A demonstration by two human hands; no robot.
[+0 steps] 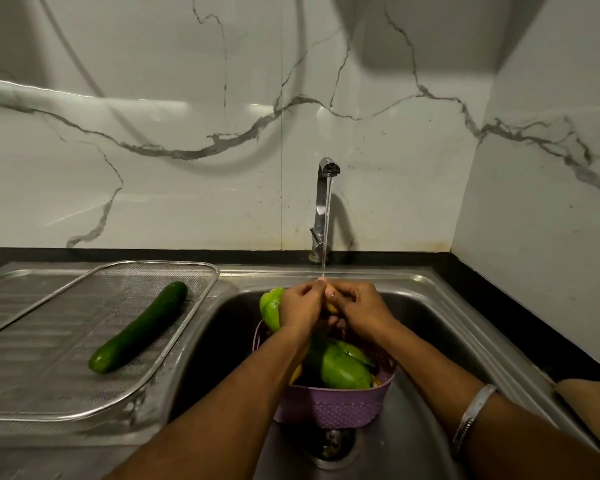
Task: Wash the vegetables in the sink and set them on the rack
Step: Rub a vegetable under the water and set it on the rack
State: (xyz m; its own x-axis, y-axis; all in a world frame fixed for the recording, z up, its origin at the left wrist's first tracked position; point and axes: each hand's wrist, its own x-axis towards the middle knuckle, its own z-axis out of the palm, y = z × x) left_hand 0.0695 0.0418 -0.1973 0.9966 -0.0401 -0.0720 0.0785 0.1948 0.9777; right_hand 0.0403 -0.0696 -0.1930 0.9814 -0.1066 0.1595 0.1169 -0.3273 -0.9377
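On my left, a long dark green cucumber lies slantwise on the flat steel mesh rack, which sits over the ribbed draining board beside the stainless steel sink. My left hand and right hand meet above the basin, right under the thin stream from the curved chrome tap. The fingers of both hands curl around a small yellowish vegetable; only a sliver of it shows between them, so I cannot tell what it is. A pale green vegetable pokes out behind my left hand. Below my wrists, a perforated purple plastic basket stands in the sink, holding more green vegetables. A silver bangle circles my right forearm.
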